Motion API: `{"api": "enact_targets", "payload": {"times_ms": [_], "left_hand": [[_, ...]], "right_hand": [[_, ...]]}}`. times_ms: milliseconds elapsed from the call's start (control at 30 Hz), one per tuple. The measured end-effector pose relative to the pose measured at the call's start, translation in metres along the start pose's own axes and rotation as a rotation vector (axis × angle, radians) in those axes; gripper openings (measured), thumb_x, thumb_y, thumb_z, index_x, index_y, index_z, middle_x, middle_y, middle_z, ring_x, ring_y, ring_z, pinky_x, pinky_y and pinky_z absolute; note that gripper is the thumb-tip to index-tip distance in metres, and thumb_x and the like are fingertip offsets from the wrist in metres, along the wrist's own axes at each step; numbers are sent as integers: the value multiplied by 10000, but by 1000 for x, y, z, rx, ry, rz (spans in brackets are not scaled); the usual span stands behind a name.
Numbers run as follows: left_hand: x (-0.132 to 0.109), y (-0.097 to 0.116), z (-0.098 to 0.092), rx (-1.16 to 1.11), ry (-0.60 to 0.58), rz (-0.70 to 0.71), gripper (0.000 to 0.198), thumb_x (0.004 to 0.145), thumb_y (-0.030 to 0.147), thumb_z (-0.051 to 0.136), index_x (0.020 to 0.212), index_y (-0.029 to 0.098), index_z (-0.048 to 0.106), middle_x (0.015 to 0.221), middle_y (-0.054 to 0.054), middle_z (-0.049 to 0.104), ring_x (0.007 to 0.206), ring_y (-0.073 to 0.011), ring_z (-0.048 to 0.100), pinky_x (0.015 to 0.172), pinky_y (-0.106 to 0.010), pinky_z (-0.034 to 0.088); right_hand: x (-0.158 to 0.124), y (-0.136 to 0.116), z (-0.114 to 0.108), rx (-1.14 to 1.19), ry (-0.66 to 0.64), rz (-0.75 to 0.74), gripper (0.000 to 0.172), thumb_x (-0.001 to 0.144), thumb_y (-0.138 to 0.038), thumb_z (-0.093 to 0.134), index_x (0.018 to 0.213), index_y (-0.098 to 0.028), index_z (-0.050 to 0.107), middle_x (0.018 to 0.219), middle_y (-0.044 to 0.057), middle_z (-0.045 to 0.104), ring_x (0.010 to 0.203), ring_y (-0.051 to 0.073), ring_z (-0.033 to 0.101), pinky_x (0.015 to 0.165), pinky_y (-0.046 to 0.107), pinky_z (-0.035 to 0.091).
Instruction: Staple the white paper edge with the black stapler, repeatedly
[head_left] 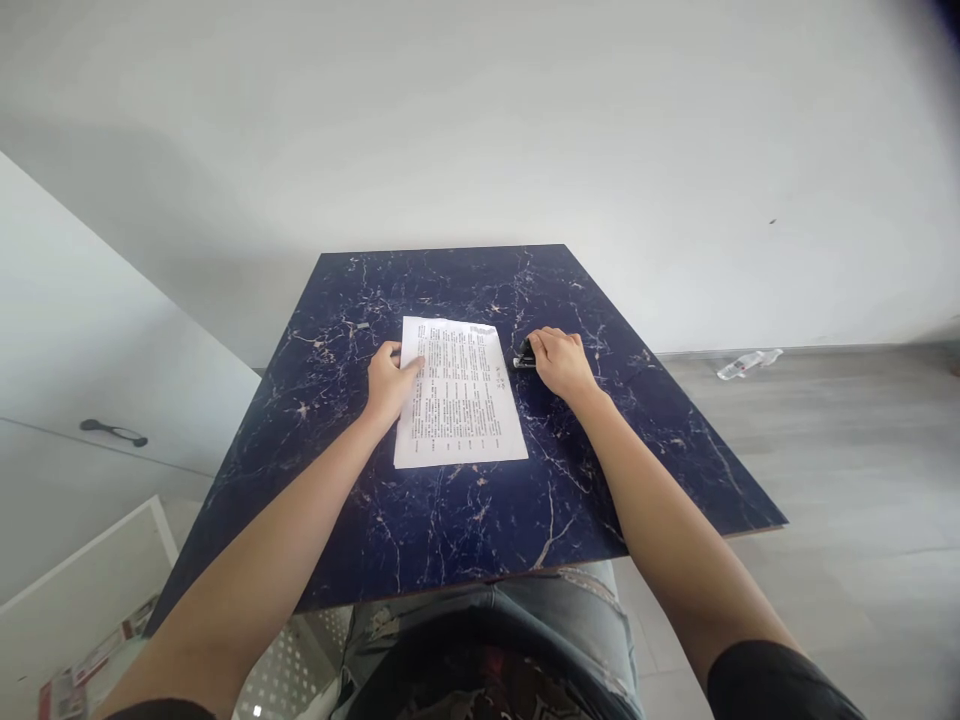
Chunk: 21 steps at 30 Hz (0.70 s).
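Observation:
A printed stack of paper sheets [459, 395] lies on the dark blue marble-patterned table [360, 530], its text running sideways. My left hand [390, 382] pinches the left edge of the sheets, thumb on top and fingers at the side and underneath. Just right of the paper, my right hand [559, 360] is wrapped round a black stapler [523, 360]. Only the stapler's front end shows, pointing left toward the sheets with a small gap between; the palm and fingers cover the rest.
Behind the table rises a white wall [465, 120]. A white cabinet with a dark handle [114, 433] is at the left. On the grey floor to the right lies a clear plastic bottle or wrapper [750, 363]. My legs in jeans [600, 610] are at the table's front edge.

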<state>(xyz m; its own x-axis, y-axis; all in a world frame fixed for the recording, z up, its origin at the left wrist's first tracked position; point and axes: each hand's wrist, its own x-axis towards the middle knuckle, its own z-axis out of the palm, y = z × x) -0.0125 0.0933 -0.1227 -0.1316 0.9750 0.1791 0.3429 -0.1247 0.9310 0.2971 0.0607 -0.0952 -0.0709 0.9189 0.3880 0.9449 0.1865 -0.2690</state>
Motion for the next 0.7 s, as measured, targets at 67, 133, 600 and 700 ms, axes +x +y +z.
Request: {"api": "enact_targets", "payload": {"times_ms": [67,133,600,700], "left_hand": [[-1,0,0,-4,-6,1,273,805,246,762,1045,188,643,967,-93,780,850,-256,752,812,-379,573],[-1,0,-1,4,-10,16,274,811,257,760,1048,194,637,985,-94,779,870,-259,752,822,-382,573],[-4,1,-3,125,7,157,418,826,142,711,1203,228,553,1067,-86,728,945,-244,724,900,-389,558],[-5,4,-5,168,4,182,430,852,128,677,1239,241,529,1067,-83,714,970,-246,706,916,-401,548]], "right_hand": [[0,5,-1,7,4,17,399,1085,-325,283,948,-221,643,993,94,715,997,271,605,871,388,335],[1,7,-2,14,12,29,401,1085,-331,280,968,-223,649,1010,101,716,1008,279,605,875,393,341],[1,8,-2,-3,9,47,420,1092,-343,266,1007,-220,659,1026,106,718,1014,278,609,877,396,353],[1,8,-2,-2,1,52,423,1091,-342,264,1015,-220,661,1030,110,715,1021,283,605,880,400,353]]}}
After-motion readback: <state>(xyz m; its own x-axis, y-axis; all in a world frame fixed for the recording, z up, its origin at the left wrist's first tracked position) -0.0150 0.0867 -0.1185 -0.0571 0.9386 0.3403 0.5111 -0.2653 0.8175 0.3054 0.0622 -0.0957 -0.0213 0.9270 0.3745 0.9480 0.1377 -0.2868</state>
